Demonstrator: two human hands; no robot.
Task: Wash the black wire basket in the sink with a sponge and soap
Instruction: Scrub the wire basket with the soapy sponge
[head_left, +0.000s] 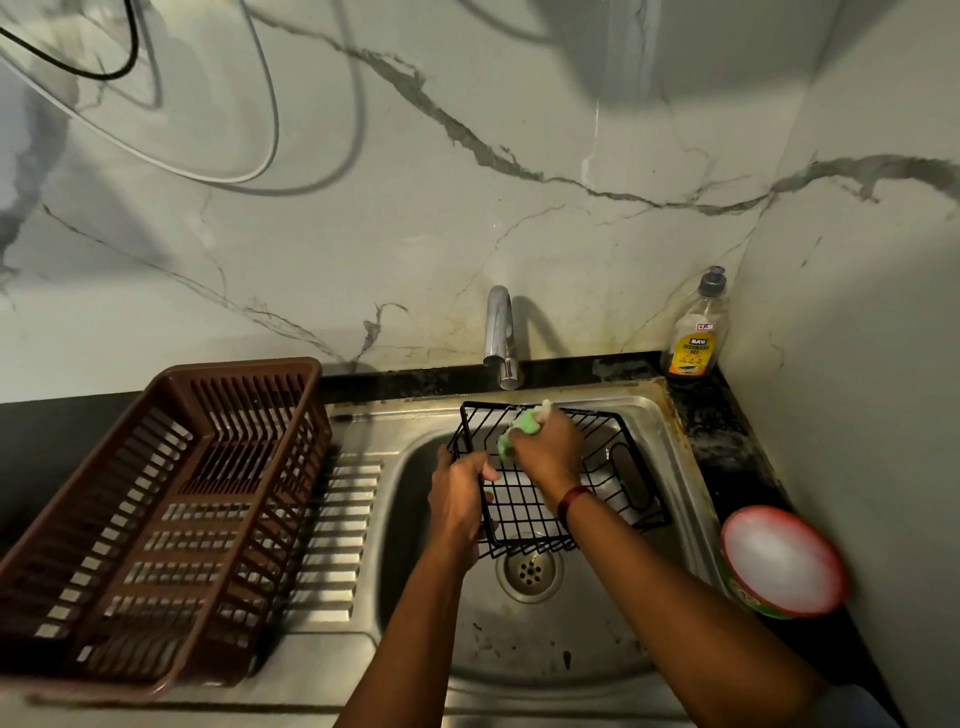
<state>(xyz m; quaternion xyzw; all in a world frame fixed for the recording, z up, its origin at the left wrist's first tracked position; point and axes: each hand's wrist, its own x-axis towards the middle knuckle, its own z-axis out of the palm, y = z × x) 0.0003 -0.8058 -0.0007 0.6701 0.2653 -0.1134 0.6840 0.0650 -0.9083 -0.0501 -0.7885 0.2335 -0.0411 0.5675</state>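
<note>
The black wire basket (618, 483) is held tilted over the steel sink (561, 639), just below the tap (500, 332). My left hand (460, 493) grips the basket's left rim. My right hand (545, 449) holds a green sponge (511, 434) with white foam on it, pressed against the wires near the basket's back left corner. Part of the basket's floor is hidden behind my right hand and wrist. No water runs from the tap.
A brown plastic dish rack (171, 514) stands on the ribbed drainboard at the left. A dishwash gel bottle (693, 327) stands in the back right corner. A round tub of white soap (782, 561) sits on the sink's right edge. The drain (530, 571) lies below the basket.
</note>
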